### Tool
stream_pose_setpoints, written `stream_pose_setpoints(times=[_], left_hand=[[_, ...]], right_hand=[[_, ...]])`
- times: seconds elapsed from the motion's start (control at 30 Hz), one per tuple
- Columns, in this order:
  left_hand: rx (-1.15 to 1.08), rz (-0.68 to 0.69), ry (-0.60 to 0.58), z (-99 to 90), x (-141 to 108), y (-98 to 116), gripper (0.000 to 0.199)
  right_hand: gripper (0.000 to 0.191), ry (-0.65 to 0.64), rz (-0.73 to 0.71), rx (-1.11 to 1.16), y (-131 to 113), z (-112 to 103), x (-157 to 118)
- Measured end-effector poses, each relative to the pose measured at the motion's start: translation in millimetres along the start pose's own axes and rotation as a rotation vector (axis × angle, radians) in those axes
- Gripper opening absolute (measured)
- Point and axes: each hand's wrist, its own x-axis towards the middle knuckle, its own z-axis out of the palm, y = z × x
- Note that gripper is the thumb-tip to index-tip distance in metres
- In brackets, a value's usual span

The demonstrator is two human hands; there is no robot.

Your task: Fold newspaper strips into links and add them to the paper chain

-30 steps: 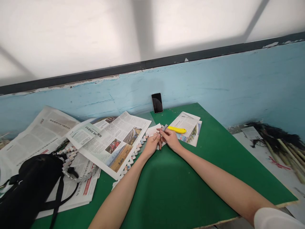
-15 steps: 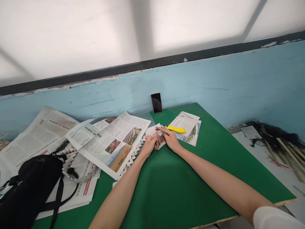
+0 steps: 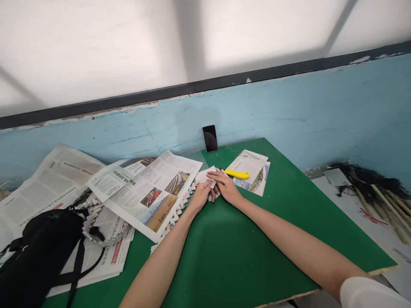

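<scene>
My left hand (image 3: 201, 194) and my right hand (image 3: 226, 186) meet over the green table (image 3: 244, 256). Between their closed fingers is a small folded paper strip (image 3: 213, 184), pale in colour. Under and behind the fingers lie pieces of printed paper (image 3: 203, 175). A chain of folded paper pieces (image 3: 175, 218) runs beside my left forearm, partly under a newspaper sheet (image 3: 141, 184). Just right of my right hand, a yellow cutter (image 3: 237, 174) rests on cut newspaper pieces (image 3: 252, 164).
A phone (image 3: 210, 138) leans upright against the blue wall (image 3: 289, 107). On the left, a black bag (image 3: 48, 248) with straps lies on more newspaper (image 3: 118, 256). Bundled sticks (image 3: 388, 209) lie beyond the table's right edge.
My right fingers have moved slightly down and in around the strip, which now shows as a small pale piece between both hands. The view has shifted very slightly.
</scene>
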Motion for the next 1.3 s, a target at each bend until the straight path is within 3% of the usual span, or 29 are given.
stream_pose_setpoints(times=[0.33,0.6,0.77,0.9,1.07,1.3], left_hand=[[-0.006,0.015,-0.007,0.0,-1,4,0.051],[0.14,0.063,-0.039,1.2,-2,5,0.057],[0.058,0.061,-0.036,-0.1,2,-4,0.054],[0.057,0.062,-0.027,-0.3,2,-4,0.054],[0.124,0.06,-0.03,0.1,2,-2,0.052],[0.106,0.055,-0.002,1.1,3,-2,0.051]], right_hand=[[0.049,-0.029,-0.018,-0.041,0,1,-3],[0.044,-0.006,-0.036,-0.106,-2,1,-3],[0.043,0.118,0.123,0.029,0,4,0],[0.041,0.122,0.285,0.255,3,4,4],[0.029,0.133,0.333,0.301,2,1,7],[0.029,0.197,0.354,0.285,-2,-1,8]])
